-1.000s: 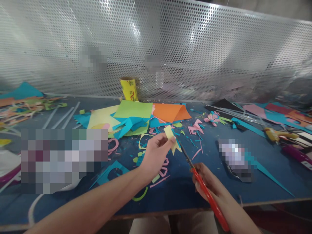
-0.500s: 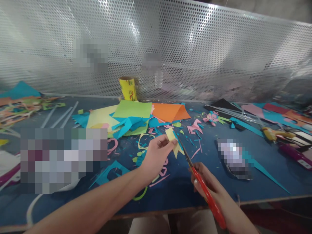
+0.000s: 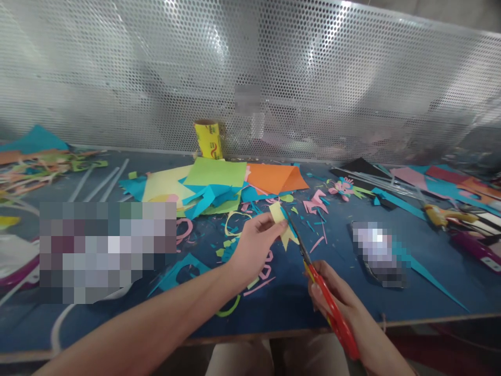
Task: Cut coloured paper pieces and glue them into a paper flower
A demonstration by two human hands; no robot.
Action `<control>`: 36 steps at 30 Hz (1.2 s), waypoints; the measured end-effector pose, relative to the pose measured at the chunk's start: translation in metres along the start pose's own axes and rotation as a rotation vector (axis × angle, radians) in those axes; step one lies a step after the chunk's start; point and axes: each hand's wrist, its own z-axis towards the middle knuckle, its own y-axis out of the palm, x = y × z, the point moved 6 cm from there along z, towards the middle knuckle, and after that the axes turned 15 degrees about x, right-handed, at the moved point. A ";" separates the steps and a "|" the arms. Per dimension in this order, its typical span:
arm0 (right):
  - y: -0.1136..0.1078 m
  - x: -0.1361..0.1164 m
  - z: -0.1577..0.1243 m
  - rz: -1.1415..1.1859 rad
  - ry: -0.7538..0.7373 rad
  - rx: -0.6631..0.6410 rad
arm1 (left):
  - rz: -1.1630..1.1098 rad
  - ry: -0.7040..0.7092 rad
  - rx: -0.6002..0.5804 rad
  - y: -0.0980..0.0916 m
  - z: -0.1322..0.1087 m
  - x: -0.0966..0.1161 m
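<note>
My left hand [image 3: 256, 240] pinches a small pale yellow paper piece [image 3: 277, 213] between thumb and fingers. The piece has a notched lower end, and a strip of blue shows along its right edge. My right hand [image 3: 332, 292] is closed round the red handles of a pair of scissors [image 3: 319, 279]. Their dark blades point up and left, lying right beside the paper's right edge; whether they touch it I cannot tell. Beneath and around my hands lie pink paper loops [image 3: 266, 265], a light green curved strip [image 3: 230, 307] and small blue scraps.
Stacked sheets, among them a green sheet [image 3: 219, 172] and an orange sheet [image 3: 274, 179], lie behind my hands near a yellow tape roll [image 3: 209, 140]. A phone [image 3: 378, 256] and a yellow glue gun [image 3: 436, 215] are at the right. A perforated metal panel [image 3: 297, 78] stands behind.
The scissor blades have opened slightly, and a yellow part now shows by the red handles. Both hands stay in nearly the same place; the view has shifted a little.
</note>
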 end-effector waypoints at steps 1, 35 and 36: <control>0.000 0.000 0.000 0.013 -0.001 -0.002 | -0.018 -0.008 -0.004 0.000 0.000 0.000; -0.019 -0.005 0.029 -0.249 -0.255 0.089 | 0.031 -0.025 -0.091 0.004 0.003 -0.003; -0.022 -0.004 0.032 -0.342 -0.301 0.137 | 0.057 -0.009 -0.086 0.003 0.006 -0.003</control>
